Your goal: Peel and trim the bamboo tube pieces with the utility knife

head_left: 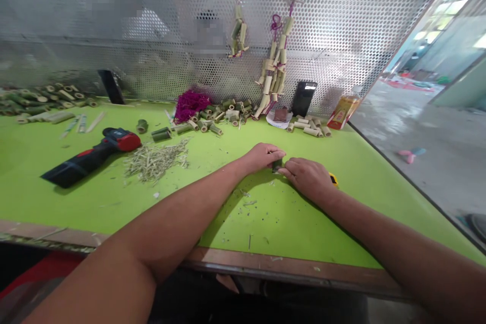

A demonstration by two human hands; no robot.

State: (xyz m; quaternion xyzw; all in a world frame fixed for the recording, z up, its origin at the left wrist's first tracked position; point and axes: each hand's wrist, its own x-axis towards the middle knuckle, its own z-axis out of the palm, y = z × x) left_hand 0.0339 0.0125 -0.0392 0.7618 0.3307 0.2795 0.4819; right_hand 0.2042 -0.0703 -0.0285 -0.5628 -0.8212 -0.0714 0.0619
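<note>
My left hand [265, 157] is closed around a short dark green bamboo piece [277, 164], held upright low over the green tabletop. Close on its right, my right hand [306, 174] has its fingers curled, with the thumb and fingertips at the piece's lower side. What those fingers hold is hidden. A yellow and black object [333, 179] peeks out behind the right hand; I cannot tell whether it is gripped or lying there. Small shavings [248, 203] are scattered on the table in front of the hands.
On the left lie a black and red cordless tool [94, 157] and a heap of thin bamboo strips [157, 159]. Along the back are cut bamboo pieces [205, 125], purple cord [191, 105], a phone [304, 98] and a bottle [345, 109]. Bamboo figures [274, 68] hang on the perforated metal panel.
</note>
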